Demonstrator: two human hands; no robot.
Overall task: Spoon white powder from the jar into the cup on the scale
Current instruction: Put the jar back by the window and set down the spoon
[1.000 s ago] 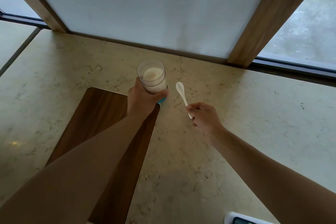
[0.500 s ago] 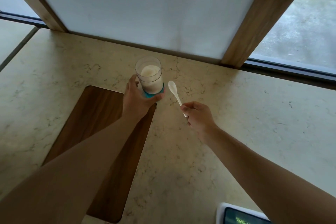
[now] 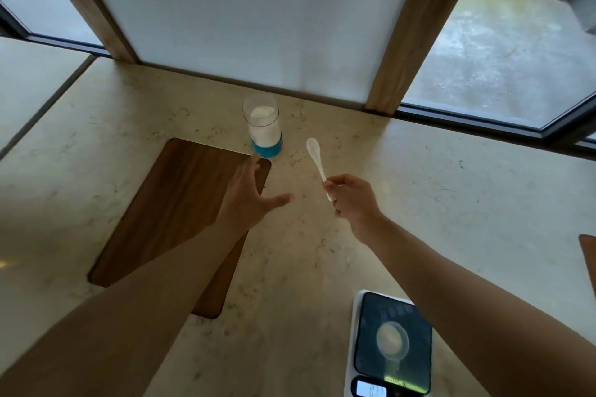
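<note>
Pinching the white spoon point(image 3: 314, 155) w/ our right hand point(image 3: 353, 200), fingers closed on its handle. Left hand point(image 3: 248, 200) spread open, empty, near the jar point(image 3: 263, 126) upright on the counter point(image 3: 451, 203). Cup point(image 3: 392, 339) sits on the scale point(image 3: 392, 345), bottom right.

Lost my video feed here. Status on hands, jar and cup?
Left hand open, clear of jar. Right hand gripping spoon, bowl empty. Cup on scale, powder inside. Nothing blocking.

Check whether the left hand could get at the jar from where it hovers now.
Probably yes. The left hand is open and empty, just short of the jar, with bare counter between them. The spoon in the right hand sits off to the side.
</note>
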